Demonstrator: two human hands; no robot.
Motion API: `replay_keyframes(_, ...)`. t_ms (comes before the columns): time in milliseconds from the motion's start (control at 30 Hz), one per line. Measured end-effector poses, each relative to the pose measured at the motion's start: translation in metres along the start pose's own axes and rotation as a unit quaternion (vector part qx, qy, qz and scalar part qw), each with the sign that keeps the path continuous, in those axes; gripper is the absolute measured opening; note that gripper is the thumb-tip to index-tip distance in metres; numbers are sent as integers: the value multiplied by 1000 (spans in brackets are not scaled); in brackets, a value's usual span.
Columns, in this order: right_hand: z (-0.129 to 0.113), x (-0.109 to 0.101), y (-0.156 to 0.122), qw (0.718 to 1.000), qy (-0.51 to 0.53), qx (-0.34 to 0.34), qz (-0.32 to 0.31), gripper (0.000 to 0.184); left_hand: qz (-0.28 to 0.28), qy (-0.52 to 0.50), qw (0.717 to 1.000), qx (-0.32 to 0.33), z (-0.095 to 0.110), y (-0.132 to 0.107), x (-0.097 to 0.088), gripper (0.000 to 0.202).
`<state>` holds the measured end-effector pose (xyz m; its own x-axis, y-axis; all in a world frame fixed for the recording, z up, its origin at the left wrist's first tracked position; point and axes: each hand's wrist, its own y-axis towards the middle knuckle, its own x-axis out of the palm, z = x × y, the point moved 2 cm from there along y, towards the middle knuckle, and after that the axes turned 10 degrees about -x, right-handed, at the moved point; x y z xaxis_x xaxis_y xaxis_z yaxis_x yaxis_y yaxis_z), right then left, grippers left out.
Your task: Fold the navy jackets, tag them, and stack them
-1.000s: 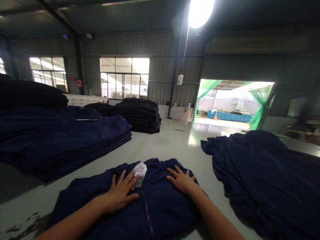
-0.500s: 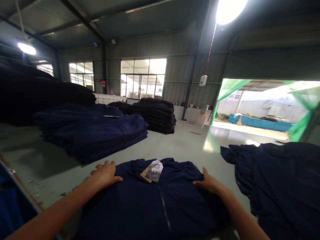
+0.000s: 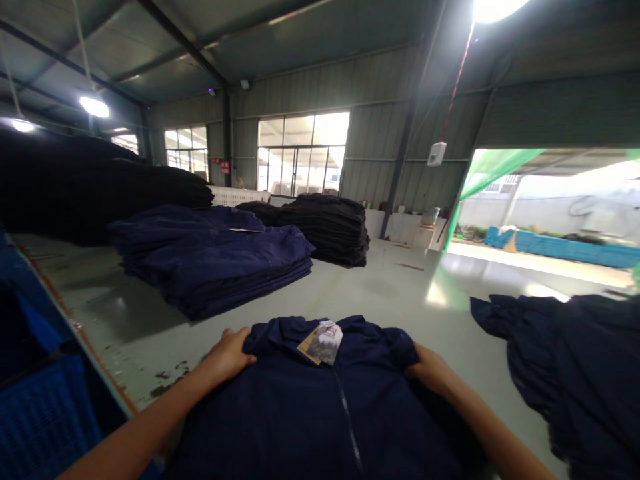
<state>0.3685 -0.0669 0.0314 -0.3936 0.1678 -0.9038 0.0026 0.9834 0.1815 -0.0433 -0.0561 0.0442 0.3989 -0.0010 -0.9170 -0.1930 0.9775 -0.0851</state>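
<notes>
Beyond the folded navy garment (image 3: pixel 320 400), bare tabletop (image 3: pixel 400 293) runs open to the far end. Left of the garment a navy stack (image 3: pixel 215 257) blocks the way; right of it lies a loose navy heap (image 3: pixel 580 360).

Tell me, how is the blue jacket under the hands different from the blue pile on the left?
The jacket is one single garment; the blue pile is many stacked up. The jacket has a paper tag showing; the pile shows none. The left hand and right hand grip the jacket; nobody touches the pile. Both are navy and lie on the table.
</notes>
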Motion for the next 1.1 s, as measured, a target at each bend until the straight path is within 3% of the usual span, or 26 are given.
replay_keyframes(167, -16, -14, 23, 994, 21, -47, 98, 27, 91, -126, 984, 88, 17, -12, -13, 5)
replay_keyframes(300, -45, -39, 53, 978, 12, -83, 193, 18, 170, -224, 953, 111, 23, -14, -43, 9)
replay_keyframes(500, -107, -61, 123, 940, 22, -123, 318, 23, 366, -252, 889, 112, 17, 10, -125, 16)
replay_keyframes(667, -178, -61, 208, 932, 18, -139, 334, 30, 468, -236, 849, 75, -1, 55, -191, 16)
replay_keyframes(800, -238, -50, 277, 930, 5, -168, 327, 30, 487, -231, 842, 2, -27, 94, -220, 18)
replay_keyframes(933, -290, -36, 332, 941, -36, -165, 293, 33, 463, -216, 857, -71, -53, 136, -229, 20)
replay_keyframes(1033, -316, -20, 352, 954, -69, -116, 269, 51, 398, -150, 895, -132, -60, 157, -223, 56)
replay_keyframes(1100, -327, -4, 353, 973, -65, -85, 205, 62, 364, -70, 915, -160, -57, 157, -216, 74)
